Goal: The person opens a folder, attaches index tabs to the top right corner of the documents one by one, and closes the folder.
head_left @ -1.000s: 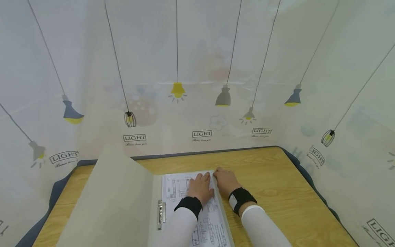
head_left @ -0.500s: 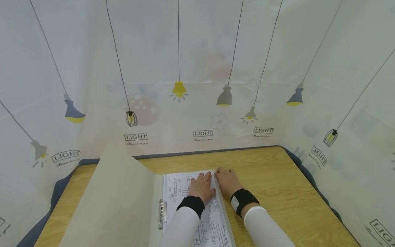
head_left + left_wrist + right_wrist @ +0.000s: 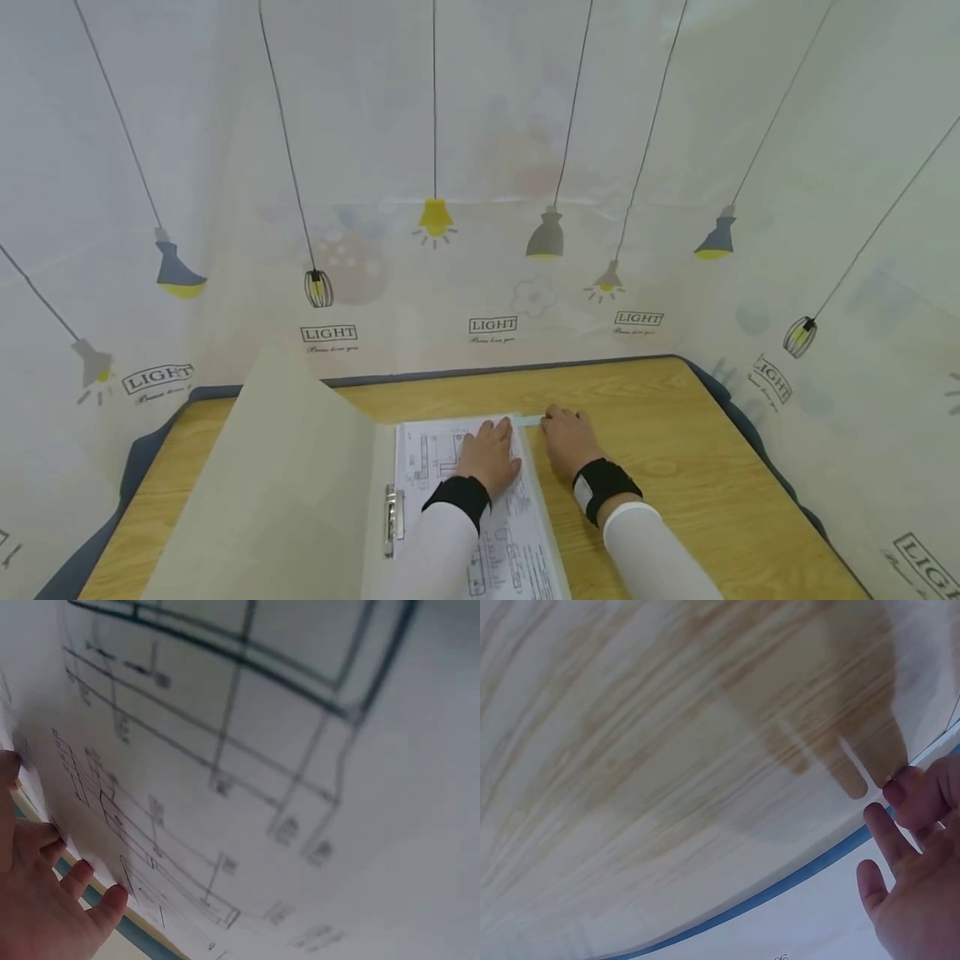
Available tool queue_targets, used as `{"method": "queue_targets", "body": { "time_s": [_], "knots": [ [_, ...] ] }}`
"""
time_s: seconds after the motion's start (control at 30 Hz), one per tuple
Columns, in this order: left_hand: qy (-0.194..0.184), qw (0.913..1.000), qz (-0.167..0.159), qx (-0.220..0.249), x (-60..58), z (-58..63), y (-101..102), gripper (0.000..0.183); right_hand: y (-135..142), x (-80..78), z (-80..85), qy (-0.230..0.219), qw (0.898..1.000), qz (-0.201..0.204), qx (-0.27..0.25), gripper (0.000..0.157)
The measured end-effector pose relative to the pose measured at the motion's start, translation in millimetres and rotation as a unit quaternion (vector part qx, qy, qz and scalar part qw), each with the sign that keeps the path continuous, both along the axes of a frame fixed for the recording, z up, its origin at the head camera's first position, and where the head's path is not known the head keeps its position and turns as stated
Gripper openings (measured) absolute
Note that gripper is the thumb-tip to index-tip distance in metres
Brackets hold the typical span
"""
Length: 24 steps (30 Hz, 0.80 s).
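Note:
An opened file folder [image 3: 378,508] with a metal clip [image 3: 392,521] holds printed drawing sheets [image 3: 427,446]. My left hand [image 3: 487,457] rests on the top sheet with spread fingers, close to the folder's right edge. The sheet's line drawing [image 3: 225,750] fills the left wrist view, with the left fingers at its lower left. At the folder's upper right corner, a pale bluish strip [image 3: 529,420] sticks out to the right. My right hand [image 3: 572,442] pinches the strip's outer end; in the right wrist view its fingers [image 3: 889,832] are bent near the tabletop.
The folder's raised cover [image 3: 262,492] leans up on the left. Wood-grain tabletop [image 3: 697,467] extends to the right of the folder. Behind the table hangs a pale curtain [image 3: 420,300] printed with lamps, its dark lower border along the table edge.
My right hand has moved right, away from the folder's corner, and the pale strip now shows between them. The left hand has stayed on the sheet.

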<state>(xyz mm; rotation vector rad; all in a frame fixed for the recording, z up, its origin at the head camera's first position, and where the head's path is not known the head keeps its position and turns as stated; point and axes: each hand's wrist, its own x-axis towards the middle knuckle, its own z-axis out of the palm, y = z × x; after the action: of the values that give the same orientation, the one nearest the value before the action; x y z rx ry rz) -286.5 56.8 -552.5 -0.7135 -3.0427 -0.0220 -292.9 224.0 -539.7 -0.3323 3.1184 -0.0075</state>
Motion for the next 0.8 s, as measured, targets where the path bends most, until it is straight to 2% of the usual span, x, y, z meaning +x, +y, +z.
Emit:
{"method": "queue_targets", "body": {
  "time_s": [0.1,0.2,0.3,0.43,0.5,0.7,0.8],
  "knots": [
    [-0.015,0.9997,-0.004,0.019,-0.2,4.4,-5.7,0.06,-2.5,1.3,2.3,-0.011,1.0,0.0,-0.005,0.031],
    [-0.03,0.9982,0.0,0.051,0.8,13.6,-12.5,0.061,-3.3,1.5,4.7,-0.015,1.0,-0.001,0.003,0.03],
    [-0.053,0.9941,0.014,0.093,7.6,30.8,-22.8,0.061,-3.1,0.4,5.7,-0.008,1.0,-0.002,0.006,0.03],
    [-0.076,0.9893,0.04,0.118,23.0,52.3,-43.3,0.062,-2.2,-0.9,5.7,-0.008,1.0,-0.004,-0.008,0.031],
    [-0.074,0.9885,0.055,0.119,31.4,57.6,-55.3,0.063,-2.0,-0.7,6.3,-0.011,1.0,-0.005,-0.017,0.031],
    [-0.064,0.9837,0.105,0.131,58.1,68.4,-91.2,0.062,-3.0,1.5,9.8,-0.013,0.999,-0.003,-0.029,0.031],
    [-0.069,0.9813,0.131,0.123,67.5,68.2,-109.6,0.061,-4.8,0.8,13.1,-0.015,0.999,-0.001,-0.029,0.03]
  ]
}}
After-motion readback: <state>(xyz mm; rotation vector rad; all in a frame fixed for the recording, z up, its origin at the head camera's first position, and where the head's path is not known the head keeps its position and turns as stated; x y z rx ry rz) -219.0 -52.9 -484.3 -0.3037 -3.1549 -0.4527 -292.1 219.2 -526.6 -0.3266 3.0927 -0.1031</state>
